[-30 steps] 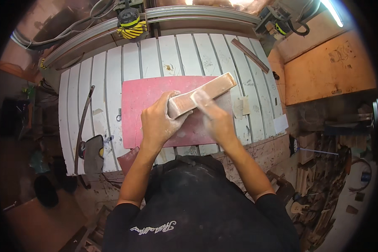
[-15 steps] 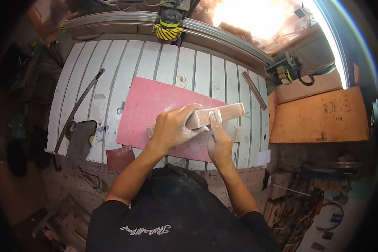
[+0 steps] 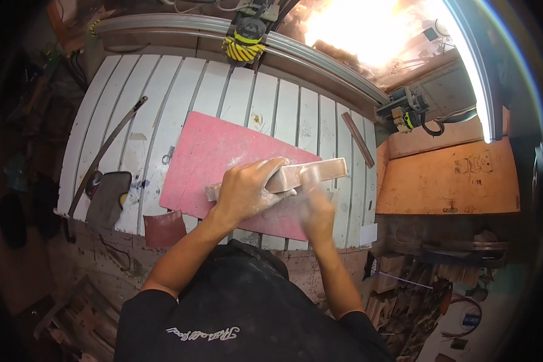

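My left hand (image 3: 247, 188), pale with dust, is closed round a long dusty wooden block (image 3: 329, 171) and holds it slanted over a pink board (image 3: 205, 142). The block's left end sticks out past the wrist, and its right end reaches beyond my fingers. My right hand (image 3: 318, 211) is at the block's right part, its fingertips against the near face. Motion smears that hand, so whether anything thin lies under its fingers is hidden.
The board lies on a white slatted table (image 3: 157, 84). Near its front edge are a dark red sheet (image 3: 165, 229) and a grey pad-like thing (image 3: 110, 196). A curved strip (image 3: 116, 136) lies left, a brown wooden strip (image 3: 358, 140) right. Machine rail (image 3: 320, 57) behind; orange box (image 3: 452, 181) right.
My right hand has turned blurred as it moves against the block, its fingertips still at the near face. My left hand keeps its grip. The whole view has shifted slightly.
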Available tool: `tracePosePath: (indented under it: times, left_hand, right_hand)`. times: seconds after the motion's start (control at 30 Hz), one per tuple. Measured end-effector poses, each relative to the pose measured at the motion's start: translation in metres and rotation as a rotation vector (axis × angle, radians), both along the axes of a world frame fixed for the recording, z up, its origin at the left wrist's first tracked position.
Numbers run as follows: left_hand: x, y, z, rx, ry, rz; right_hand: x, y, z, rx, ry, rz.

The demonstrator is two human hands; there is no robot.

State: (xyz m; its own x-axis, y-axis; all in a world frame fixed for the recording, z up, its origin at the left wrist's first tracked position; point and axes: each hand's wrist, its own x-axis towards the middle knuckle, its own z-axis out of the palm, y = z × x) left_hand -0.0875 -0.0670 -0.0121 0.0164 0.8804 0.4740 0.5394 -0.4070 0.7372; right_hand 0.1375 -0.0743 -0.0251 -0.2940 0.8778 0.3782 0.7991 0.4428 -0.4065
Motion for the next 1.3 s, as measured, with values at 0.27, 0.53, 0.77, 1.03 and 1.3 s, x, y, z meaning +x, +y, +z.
tracePosePath:
  times: [0.27, 0.53, 0.77, 1.03, 1.3]
  left_hand:
    - [-0.003, 0.006, 0.002, 0.029, 0.020, 0.018]
    - [-0.039, 0.007, 0.007, 0.061, -0.113, -0.077]
    - [-0.085, -0.022, -0.031, -0.150, -0.441, -0.109]
    - [-0.074, -0.050, -0.023, -0.160, -0.406, 0.273]
    - [-0.079, -0.030, -0.025, -0.079, -0.479, 0.653]
  right_hand:
    - [0.094, 0.076, 0.015, -0.630, 0.661, -0.452]
    - [0.050, 0.031, 0.049, -0.764, 1.505, 0.042]
    - [0.002, -0.018, 0.084, -0.750, 1.188, 0.007]
    - [-0.049, -0.020, 0.069, -0.786, 1.100, 0.076]
    - [-0.069, -0.001, 0.051, -0.483, 0.702, 0.143]
